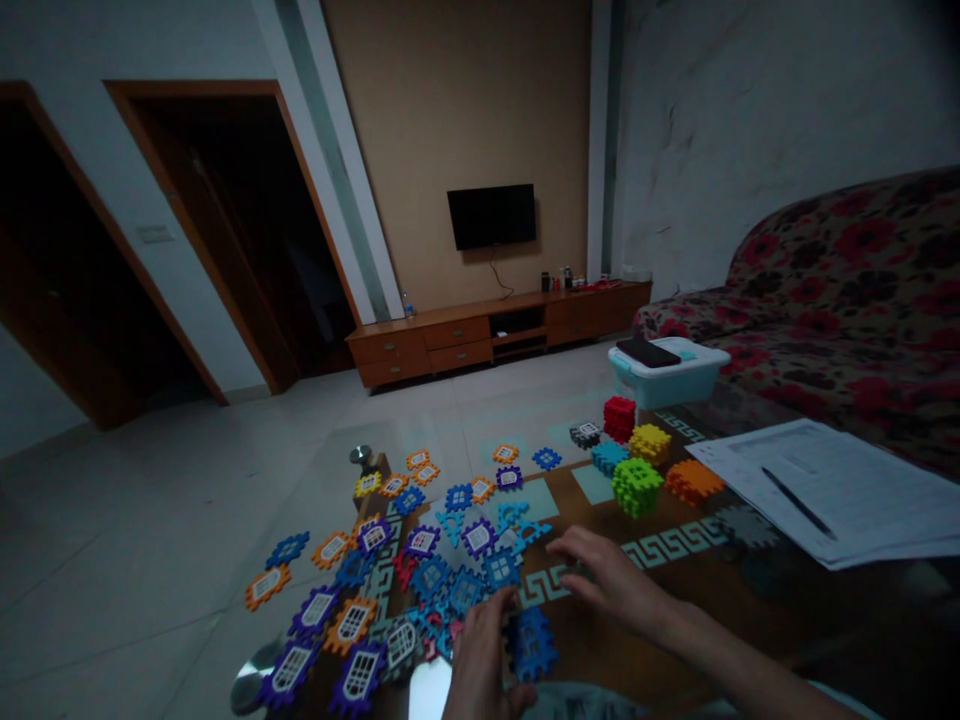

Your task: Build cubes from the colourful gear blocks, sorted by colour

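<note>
While the right hand point(611, 582) hovers open-fingered, the left hand's point(480, 665) fingers touch a notched blue plastic cube point(531, 645), grip unclear.

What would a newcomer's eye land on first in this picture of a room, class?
First comes the bright spread of interlocking plastic window tiles at bottom centre, where the person's left hand and right hand reach in. Beyond stand assembled cubes, the green cube nearest, the red cube furthest. A red-flowered sofa fills the right side.

Snap-together tiles point(390, 590) on glass-top table point(457, 440), built cubes point(637, 460) behind, papers point(825, 490) right, sofa point(847, 290) beyond
</note>
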A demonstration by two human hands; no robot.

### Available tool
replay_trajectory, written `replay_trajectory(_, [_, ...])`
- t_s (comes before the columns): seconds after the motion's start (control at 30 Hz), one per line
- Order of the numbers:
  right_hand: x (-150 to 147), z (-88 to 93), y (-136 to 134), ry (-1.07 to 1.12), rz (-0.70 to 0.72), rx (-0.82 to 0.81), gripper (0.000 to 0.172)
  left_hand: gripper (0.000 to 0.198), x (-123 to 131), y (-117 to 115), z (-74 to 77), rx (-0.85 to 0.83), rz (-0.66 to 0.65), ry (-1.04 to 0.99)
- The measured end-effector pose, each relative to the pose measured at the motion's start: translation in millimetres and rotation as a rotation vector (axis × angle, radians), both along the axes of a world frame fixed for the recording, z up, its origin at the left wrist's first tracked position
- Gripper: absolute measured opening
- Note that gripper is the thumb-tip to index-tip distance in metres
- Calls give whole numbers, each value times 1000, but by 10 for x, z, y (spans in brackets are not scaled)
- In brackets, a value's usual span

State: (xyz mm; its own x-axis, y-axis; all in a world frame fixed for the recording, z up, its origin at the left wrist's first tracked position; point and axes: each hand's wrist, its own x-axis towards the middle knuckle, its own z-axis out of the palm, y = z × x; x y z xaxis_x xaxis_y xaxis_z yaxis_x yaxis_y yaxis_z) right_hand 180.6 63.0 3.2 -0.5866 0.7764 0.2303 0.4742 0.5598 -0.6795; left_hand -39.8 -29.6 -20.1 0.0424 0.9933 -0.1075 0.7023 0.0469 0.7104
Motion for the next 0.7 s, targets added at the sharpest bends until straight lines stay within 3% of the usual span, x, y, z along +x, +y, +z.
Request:
replay_trajectory(0.13, [7,-108,124,-2,-26,37,31,90,-2,18,-38,30,13,73])
replay_trajectory(0.23, [-93,-171,374,-27,-101,112,31,89,-9,55,-93,56,-11,58])
replay_trajectory(0.33, [-287,-127,778,-213,-295,154,36,86,-12,105,-202,79,-25,70])
replay_trajectory(0.47, [-551,3,1325,-386,-562,86,36,83,57,135,-297,71,-2,133])
replay_trajectory(0.6, [-653,10,1550,-423,-631,34,26,83,124,129,-200,66,-13,126])
replay_trajectory(0.7, [-616,-8,1515,-416,-617,34,18,65,48,122,-59,140,73,158])
